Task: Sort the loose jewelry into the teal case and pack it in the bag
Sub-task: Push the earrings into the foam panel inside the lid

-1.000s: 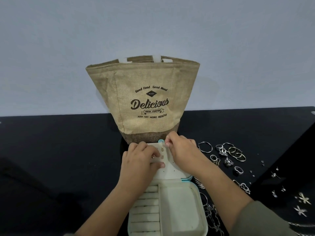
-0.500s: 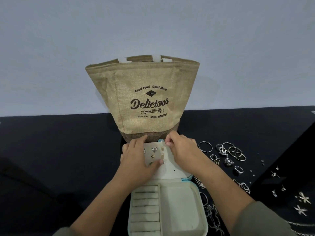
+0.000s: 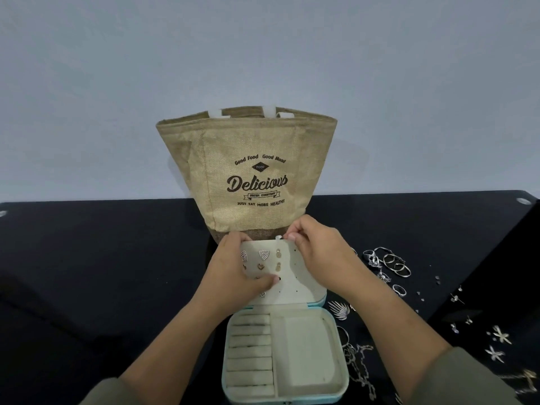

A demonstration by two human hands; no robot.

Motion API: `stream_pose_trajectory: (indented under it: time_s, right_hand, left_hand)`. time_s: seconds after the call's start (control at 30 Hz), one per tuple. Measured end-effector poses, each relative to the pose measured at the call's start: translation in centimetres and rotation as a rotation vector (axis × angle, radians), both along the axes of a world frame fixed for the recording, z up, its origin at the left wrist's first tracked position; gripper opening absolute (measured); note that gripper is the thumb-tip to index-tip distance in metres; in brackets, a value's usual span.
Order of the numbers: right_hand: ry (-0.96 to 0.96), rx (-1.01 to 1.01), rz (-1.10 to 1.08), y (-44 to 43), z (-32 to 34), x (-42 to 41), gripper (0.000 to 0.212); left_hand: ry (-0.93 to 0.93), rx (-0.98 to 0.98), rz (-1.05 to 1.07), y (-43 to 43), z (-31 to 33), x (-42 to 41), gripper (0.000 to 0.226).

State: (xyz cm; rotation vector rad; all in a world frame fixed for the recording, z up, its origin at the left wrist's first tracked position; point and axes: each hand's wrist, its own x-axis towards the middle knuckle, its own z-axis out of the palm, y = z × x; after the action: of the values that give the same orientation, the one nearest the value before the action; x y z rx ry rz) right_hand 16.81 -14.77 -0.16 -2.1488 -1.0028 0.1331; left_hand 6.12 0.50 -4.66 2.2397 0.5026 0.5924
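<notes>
The teal case [image 3: 285, 401] lies open in front of me, its cream tray showing ring rolls on the left and a bare compartment on the right. Its raised earring panel [image 3: 295, 276] carries several stud earrings. My left hand [image 3: 233, 270] grips the panel's left edge, thumb pressed on its front. My right hand [image 3: 315, 247] pinches a small piece at the panel's top edge; what it is cannot be made out. The burlap bag [image 3: 248, 171] printed "Delicious" stands upright just behind the case.
Loose silver rings [image 3: 391, 261], small studs [image 3: 455, 299], star-shaped pieces [image 3: 499, 337], a leaf piece [image 3: 340, 309] and a chain [image 3: 359, 366] lie on the black table [image 3: 102, 273] right of the case. A pale wall rises behind the table.
My left hand slid left off the panel's front to its edge, uncovering the rows of studs. The panel now stands more upright. My right hand stays pinched at the top edge.
</notes>
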Motion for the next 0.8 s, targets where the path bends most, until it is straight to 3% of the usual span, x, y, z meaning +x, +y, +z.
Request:
stream_pose_trajectory:
  time_s: [0.17,0.33,0.4,0.6,0.8]
  right_hand:
    - [0.114,0.08,-0.046,-1.5,1.9,-1.2,0.015]
    - [0.365,-0.019,0.032,-2.4,2.5,-2.5,0.012]
    - [0.473,-0.07,0.073,-2.6,2.4,-3.1,0.009]
    - [0.658,-0.112,0.081,-2.8,0.8,-3.3,0.007]
    - [0.754,-0.118,0.183,-2.7,0.3,-2.1,0.01]
  left_hand:
    - [-0.18,0.145,0.052,-1.8,-0.8,-2.4,0.061]
    - [-0.495,0.634,-0.004,-2.5,-2.6,-4.1,0.055]
    - [-0.562,0.738,0.004,-2.5,-3.1,-4.7,0.056]
    - [-0.652,0.868,0.042,-2.7,-3.2,-5.0,0.058]
    - [-0.617,0.878,0.021,-2.5,-3.2,-5.1,0.057]
